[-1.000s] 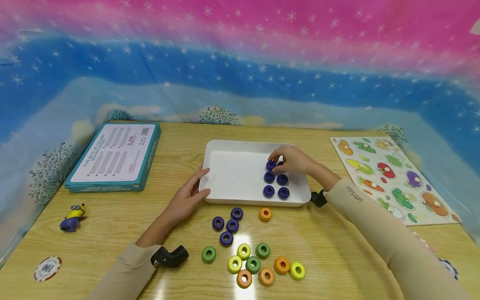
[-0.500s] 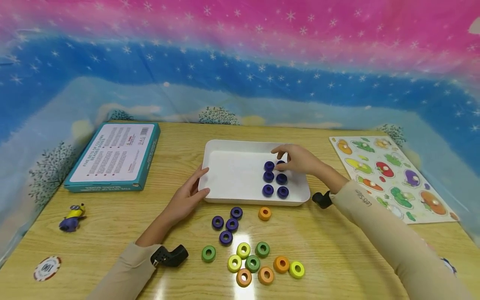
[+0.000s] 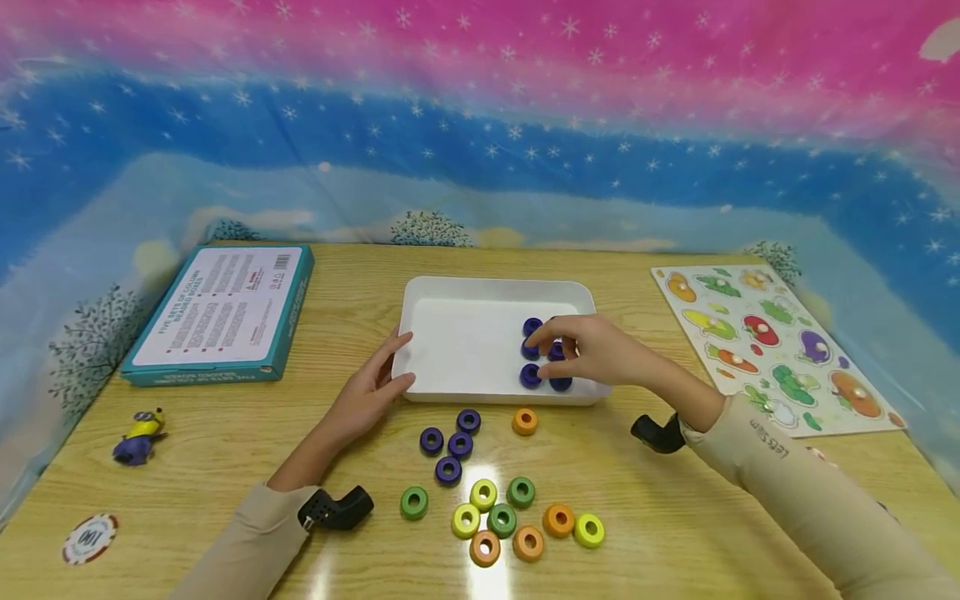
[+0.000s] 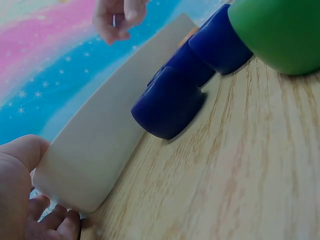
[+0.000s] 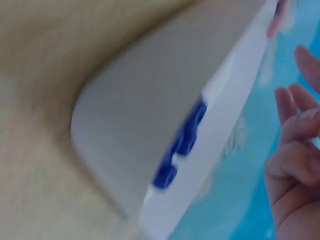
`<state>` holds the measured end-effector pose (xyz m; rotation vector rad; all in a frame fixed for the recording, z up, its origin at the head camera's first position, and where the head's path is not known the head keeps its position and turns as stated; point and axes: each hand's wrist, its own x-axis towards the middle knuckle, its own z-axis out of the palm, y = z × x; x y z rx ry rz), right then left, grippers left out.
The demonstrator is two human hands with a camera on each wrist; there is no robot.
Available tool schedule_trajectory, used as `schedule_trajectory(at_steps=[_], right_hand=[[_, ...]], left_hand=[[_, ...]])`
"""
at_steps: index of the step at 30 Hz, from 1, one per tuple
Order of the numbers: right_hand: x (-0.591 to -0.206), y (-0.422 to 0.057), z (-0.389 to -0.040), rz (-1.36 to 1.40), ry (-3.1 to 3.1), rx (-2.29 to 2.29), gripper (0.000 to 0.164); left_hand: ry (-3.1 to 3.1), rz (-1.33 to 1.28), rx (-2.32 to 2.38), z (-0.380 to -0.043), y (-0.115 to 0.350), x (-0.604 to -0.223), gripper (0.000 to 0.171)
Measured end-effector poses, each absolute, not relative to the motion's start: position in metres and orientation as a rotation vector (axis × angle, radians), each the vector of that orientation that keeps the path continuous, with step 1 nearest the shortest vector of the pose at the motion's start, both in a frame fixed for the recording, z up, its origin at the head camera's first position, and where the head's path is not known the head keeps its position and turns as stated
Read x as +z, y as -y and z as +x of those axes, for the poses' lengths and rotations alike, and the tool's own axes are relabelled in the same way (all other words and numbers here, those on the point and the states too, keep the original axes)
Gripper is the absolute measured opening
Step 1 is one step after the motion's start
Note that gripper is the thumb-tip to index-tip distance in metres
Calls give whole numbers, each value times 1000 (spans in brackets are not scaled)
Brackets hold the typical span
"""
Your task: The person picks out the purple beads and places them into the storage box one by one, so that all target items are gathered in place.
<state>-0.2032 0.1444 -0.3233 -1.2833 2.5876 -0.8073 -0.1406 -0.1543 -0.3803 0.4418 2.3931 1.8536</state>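
Note:
A white tray lies on the table with several dark purple ring beads standing in rows near its right end. My left hand holds the tray's left end, thumb and forefinger tips over the rim; in the left wrist view the hand grips the tray's corner. Over the purple beads hovers my right hand, fingers loosely bent and thumb apart from them, partly covering the right-hand row. In the right wrist view nothing shows between the fingers of that hand.
In front of the tray lie several purple beads, with green, yellow and orange ones nearer me. A teal box, minion figure and poker chip are at left. A vegetable puzzle board lies at right.
The right hand has let go of a purple bead in the back row, lifted off it and come nearer over the front rows. My left hand stays on the tray.

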Motion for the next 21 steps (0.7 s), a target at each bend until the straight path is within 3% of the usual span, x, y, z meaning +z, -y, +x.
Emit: schedule_trajectory(at_steps=[10, 21], right_hand=[[-336, -105, -173, -1429, -2292, -722, 32], [-346, -71, -167, -1551, -2204, -627, 32]], left_hand=[[-2397, 432, 1853, -141, 155, -379, 50], [-2399, 432, 1850, -142, 155, -381, 49]])
